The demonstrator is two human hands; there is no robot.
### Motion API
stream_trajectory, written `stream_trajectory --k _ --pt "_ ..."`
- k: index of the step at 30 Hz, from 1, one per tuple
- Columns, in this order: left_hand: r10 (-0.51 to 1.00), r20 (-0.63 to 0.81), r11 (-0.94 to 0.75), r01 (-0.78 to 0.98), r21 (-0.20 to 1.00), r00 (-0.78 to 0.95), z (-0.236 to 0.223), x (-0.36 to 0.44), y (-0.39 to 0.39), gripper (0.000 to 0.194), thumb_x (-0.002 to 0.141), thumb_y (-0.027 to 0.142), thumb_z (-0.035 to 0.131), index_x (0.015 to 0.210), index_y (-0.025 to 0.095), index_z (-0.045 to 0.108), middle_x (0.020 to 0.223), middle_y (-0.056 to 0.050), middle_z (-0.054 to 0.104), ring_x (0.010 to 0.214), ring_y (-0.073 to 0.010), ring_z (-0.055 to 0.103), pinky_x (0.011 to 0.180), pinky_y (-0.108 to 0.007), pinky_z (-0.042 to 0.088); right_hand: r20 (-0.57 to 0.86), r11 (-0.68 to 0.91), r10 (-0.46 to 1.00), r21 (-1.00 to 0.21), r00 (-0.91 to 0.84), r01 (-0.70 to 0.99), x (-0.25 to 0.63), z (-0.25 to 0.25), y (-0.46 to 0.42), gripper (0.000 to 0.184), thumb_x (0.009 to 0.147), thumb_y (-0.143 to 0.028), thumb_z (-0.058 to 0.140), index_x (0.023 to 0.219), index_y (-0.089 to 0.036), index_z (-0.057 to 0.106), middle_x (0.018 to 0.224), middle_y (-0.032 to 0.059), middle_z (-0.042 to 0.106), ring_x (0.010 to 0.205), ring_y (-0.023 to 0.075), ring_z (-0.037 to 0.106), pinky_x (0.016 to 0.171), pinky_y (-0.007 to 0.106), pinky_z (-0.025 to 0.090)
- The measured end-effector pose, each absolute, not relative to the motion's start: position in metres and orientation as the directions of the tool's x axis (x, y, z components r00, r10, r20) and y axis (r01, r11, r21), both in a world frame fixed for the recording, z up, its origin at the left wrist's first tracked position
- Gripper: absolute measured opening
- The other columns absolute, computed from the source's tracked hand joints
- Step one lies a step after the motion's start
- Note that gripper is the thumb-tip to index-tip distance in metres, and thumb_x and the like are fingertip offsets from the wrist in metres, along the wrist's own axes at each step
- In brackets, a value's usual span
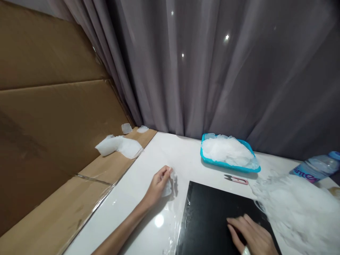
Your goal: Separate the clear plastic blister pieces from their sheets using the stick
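Observation:
My left hand [160,180] is closed in a pinch above the white table. A thin, translucent white piece [167,190] hangs from its fingers, partly hidden behind them. Over the black board [212,209], my right hand [249,233] has its fingers bent and thumb near the index finger. A small pale object [246,251] shows under that palm, but its kind is unclear. Beyond the board lie thread snips [236,179] with pink handles. To the right of the board, a large heap of thin white pieces [300,209] spreads out.
A blue tray [231,164] full of similar white pieces stands at the back by the grey curtain [191,71]. The labelled plastic bottle [316,166] leans at the far right. On the left, more white pieces [120,146] lie on cardboard [92,170] beside a tall cardboard wall [53,120].

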State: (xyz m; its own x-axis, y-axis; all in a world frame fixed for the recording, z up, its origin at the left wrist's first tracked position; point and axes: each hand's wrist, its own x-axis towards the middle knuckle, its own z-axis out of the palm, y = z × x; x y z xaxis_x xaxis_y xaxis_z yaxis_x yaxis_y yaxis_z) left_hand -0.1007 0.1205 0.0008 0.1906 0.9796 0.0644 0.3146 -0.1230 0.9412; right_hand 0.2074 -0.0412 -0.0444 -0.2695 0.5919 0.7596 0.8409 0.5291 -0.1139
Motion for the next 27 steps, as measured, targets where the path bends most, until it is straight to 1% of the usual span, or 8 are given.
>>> stream_trajectory --k 3,7,9,11,15,18,22,27 --pt "0.956 -0.038 -0.011 0.166 0.986 0.29 -0.001 -0.087 0.107 0.054 0.093 0.072 0.054 0.076 0.021 0.05 0.064 0.005 0.043 0.052 -0.0115 0.043 0.048 -0.022 0.034 0.592 0.52 0.775 -0.397 -0.222 0.757 0.184 -0.031 -0.016 0.028 0.1 -0.026 0.061 0.128 -0.022 0.063 0.099 0.0042 0.078 0.083 0.0183 0.076 0.076 0.027 0.062" --pt "0.914 -0.115 0.108 0.04 0.993 0.389 -0.006 -0.073 0.089 0.054 0.092 0.069 0.061 0.074 0.019 0.049 0.064 0.005 0.04 0.053 -0.01 0.039 0.05 -0.022 0.032 0.213 0.266 0.964 -0.727 -0.16 0.633 0.149 -0.017 0.018 0.053 0.105 -0.043 0.05 0.154 -0.027 0.041 0.128 0.0087 0.071 0.089 0.0187 0.069 0.085 0.034 0.059" --pt "0.903 -0.122 0.136 -0.006 0.991 0.413 -0.008 -0.067 0.083 0.053 0.091 0.067 0.064 0.074 0.019 0.05 0.066 0.005 0.041 0.057 -0.0103 0.04 0.054 -0.022 0.034 0.073 0.174 0.974 -0.847 -0.213 0.503 0.136 -0.014 0.032 0.056 0.103 -0.048 0.053 0.154 -0.028 0.039 0.122 0.0068 0.071 0.085 0.0174 0.064 0.087 0.035 0.055" --pt "0.898 -0.118 0.151 -0.043 0.988 0.425 -0.009 -0.064 0.08 0.052 0.09 0.067 0.066 0.076 0.018 0.052 0.068 0.004 0.043 0.059 -0.0112 0.041 0.056 -0.023 0.035 0.003 0.093 0.965 -0.938 -0.263 0.333 0.128 -0.011 0.041 0.053 0.099 -0.053 0.06 0.143 -0.025 0.049 0.103 0.0019 0.071 0.081 0.0162 0.059 0.083 0.032 0.051" --pt "0.894 -0.088 0.146 -0.099 0.984 0.439 -0.008 -0.061 0.081 0.052 0.093 0.065 0.064 0.074 0.02 0.048 0.067 0.005 0.039 0.06 -0.012 0.038 0.057 -0.024 0.032 -0.015 0.005 0.973 -0.996 -0.229 0.088 0.134 0.001 0.048 0.048 0.087 -0.058 0.074 0.112 -0.019 0.063 0.086 -0.0014 0.06 0.078 0.0153 0.055 0.074 0.028 0.046" --pt "0.876 -0.051 0.129 -0.13 0.983 0.48 -0.003 -0.059 0.079 0.052 0.095 0.066 0.06 0.075 0.018 0.052 0.067 0.005 0.035 0.061 -0.0123 0.032 0.059 -0.025 0.03 0.01 0.029 0.988 -0.992 -0.156 0.12 0.147 0.016 0.044 0.04 0.087 -0.055 0.076 0.099 -0.018 0.067 0.088 -0.0001 0.06 0.08 0.0154 0.054 0.074 0.027 0.043" --pt "0.825 -0.025 0.118 -0.129 0.985 0.565 0.008 -0.055 0.064 0.041 0.099 0.058 0.061 0.096 0.017 0.059 0.069 0.007 0.035 0.063 -0.0115 0.031 0.061 -0.024 0.028 0.039 0.064 0.985 -0.987 -0.166 0.15 0.16 0.038 0.035 0.036 0.088 -0.052 0.077 0.095 -0.018 0.068 0.084 -0.0012 0.059 0.075 0.014 0.051 0.069 0.026 0.041" --pt "0.836 0.064 -0.057 -0.03 0.998 0.545 0.019 -0.051 0.047 0.029 0.107 0.046 0.053 0.098 0.019 0.06 0.076 0.004 0.049 0.067 -0.011 0.044 0.065 -0.023 0.036 0.08 0.127 0.971 -0.97 -0.224 0.207 0.168 0.059 0.028 0.029 0.097 -0.048 0.069 0.092 -0.02 0.068 0.079 -0.0027 0.056 0.069 0.012 0.047 0.063 0.025 0.038"
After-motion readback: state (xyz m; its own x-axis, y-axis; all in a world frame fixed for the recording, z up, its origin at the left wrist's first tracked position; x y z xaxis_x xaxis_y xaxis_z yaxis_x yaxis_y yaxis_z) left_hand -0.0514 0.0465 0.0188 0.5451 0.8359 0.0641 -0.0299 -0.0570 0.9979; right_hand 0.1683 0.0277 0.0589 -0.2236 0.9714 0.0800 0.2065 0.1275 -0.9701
